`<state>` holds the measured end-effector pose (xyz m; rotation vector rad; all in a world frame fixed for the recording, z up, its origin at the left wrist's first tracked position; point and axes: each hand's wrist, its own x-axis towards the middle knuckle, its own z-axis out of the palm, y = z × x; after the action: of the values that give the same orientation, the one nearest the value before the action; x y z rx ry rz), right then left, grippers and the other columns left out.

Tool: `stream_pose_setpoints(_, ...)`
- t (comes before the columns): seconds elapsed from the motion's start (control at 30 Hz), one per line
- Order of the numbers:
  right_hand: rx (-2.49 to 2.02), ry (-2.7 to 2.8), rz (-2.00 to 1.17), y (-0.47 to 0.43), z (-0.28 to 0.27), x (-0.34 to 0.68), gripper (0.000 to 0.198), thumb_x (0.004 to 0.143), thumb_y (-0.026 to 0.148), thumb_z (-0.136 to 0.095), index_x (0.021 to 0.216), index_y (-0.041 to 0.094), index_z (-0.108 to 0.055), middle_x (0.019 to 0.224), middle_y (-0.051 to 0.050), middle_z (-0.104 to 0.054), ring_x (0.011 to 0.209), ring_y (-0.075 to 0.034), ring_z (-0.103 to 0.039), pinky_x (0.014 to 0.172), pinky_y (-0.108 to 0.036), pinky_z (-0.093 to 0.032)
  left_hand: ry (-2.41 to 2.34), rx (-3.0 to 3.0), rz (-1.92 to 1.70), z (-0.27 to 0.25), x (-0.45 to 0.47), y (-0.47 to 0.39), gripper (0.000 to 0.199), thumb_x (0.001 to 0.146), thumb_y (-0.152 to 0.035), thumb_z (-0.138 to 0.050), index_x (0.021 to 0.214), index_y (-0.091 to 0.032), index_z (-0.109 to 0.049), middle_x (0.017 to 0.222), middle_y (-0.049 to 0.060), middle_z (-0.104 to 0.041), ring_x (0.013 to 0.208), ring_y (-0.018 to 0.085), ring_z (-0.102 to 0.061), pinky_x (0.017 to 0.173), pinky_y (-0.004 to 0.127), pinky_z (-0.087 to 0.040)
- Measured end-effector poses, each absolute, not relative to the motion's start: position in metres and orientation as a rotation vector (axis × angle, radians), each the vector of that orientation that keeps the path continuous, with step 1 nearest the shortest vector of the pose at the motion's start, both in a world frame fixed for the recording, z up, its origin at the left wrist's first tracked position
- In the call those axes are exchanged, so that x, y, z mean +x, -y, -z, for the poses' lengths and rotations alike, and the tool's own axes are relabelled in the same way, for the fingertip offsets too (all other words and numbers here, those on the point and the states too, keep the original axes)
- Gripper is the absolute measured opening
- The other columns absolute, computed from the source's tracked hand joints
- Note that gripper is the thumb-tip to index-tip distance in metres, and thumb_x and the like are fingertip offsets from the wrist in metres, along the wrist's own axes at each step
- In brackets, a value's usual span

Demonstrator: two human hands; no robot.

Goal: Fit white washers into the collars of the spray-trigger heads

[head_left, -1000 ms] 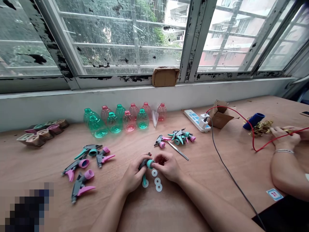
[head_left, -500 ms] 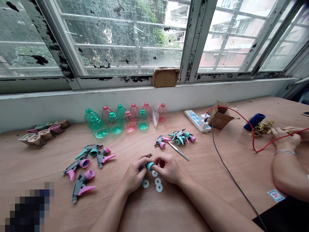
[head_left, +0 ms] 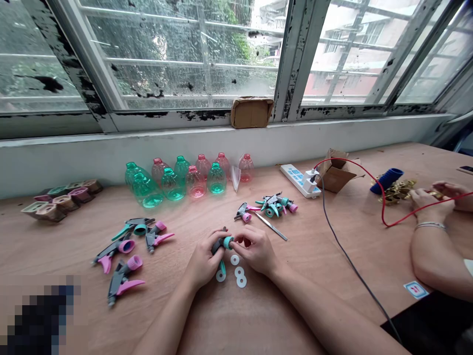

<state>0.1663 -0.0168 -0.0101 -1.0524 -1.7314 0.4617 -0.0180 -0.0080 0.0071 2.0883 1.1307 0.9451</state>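
Note:
My left hand [head_left: 205, 256] is closed around a grey spray trigger head [head_left: 219, 245], whose teal collar faces right and whose teal lever hangs down. At the collar's open end, the thumb and fingers of my right hand [head_left: 254, 249] are pinched together. Anything between those fingertips is too small to make out. Below the hands lie several flat white washers [head_left: 241, 281], one partly covered by the teal lever. Several more trigger heads [head_left: 123, 283], with pink or teal parts, lie to the left. A metal tweezers-like tool [head_left: 271, 227] rests beyond my right hand, beside a pile of trigger heads [head_left: 275, 204].
Green and pink clear bottles [head_left: 175, 187] stand along the wall. Cup-like pieces [head_left: 61, 204] sit at far left. Right are a power strip [head_left: 297, 180], grey cable [head_left: 345, 259], cardboard box [head_left: 334, 177], blue roll [head_left: 387, 180] and another person's hands [head_left: 430, 204] near gold pieces.
My hands have risen slightly with the trigger head, and its teal lever shows more. My right fingertips have shifted at the collar's end. The whole view has moved a little.

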Motion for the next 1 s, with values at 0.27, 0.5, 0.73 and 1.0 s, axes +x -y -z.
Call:
stream_pose_setpoints(0.27,-0.996,1.777,-0.445,0.0158,0.0142,0.1677,0.01,0.083,0.024,-0.068,0.09,0.022,-0.075,0.075,-0.001,-0.065,0.056,-0.01,-0.052,0.054,-0.023,-0.041,-1.156,2.049,-0.934,-0.0089,-0.0183,0.0076,0.034,0.078,-0.015,-0.053,0.108,-0.023,-0.068,0.117,0.005,-0.068,0.112,0.024,-0.061,0.101,0.039,-0.047)
stream_pose_setpoints(0.5,-1.006,1.79,-0.439,0.0188,0.0097,0.1675,0.012,0.086,0.024,-0.066,0.087,0.021,-0.077,0.074,-0.002,-0.067,0.058,-0.011,-0.056,0.057,-0.023,-0.043,-1.166,2.099,-0.935,-0.0079,-0.017,0.0091,0.035,0.078,-0.013,-0.054,0.109,-0.023,-0.068,0.114,0.005,-0.069,0.109,0.023,-0.062,0.098,0.037,-0.048)
stream_pose_setpoints(0.73,-1.046,1.804,-0.422,0.0209,0.0069,0.1665,0.011,0.086,0.021,-0.066,0.084,0.022,-0.077,0.071,-0.001,-0.066,0.058,-0.011,-0.056,0.058,-0.023,-0.042,-1.203,2.142,-0.956,-0.0074,-0.0167,0.0104,0.038,0.077,-0.012,-0.054,0.11,-0.022,-0.07,0.118,0.008,-0.067,0.115,0.025,-0.061,0.101,0.039,-0.047)
stream_pose_setpoints(1.0,-1.049,1.76,-0.481,0.021,0.0071,0.166,0.01,0.083,0.018,-0.066,0.082,0.02,-0.075,0.07,-0.001,-0.065,0.058,-0.011,-0.055,0.057,-0.024,-0.041,-1.232,2.177,-0.989,-0.0011,-0.0177,0.0108,0.036,0.081,-0.015,-0.055,0.113,-0.024,-0.069,0.121,0.008,-0.063,0.117,0.024,-0.06,0.101,0.039,-0.048)
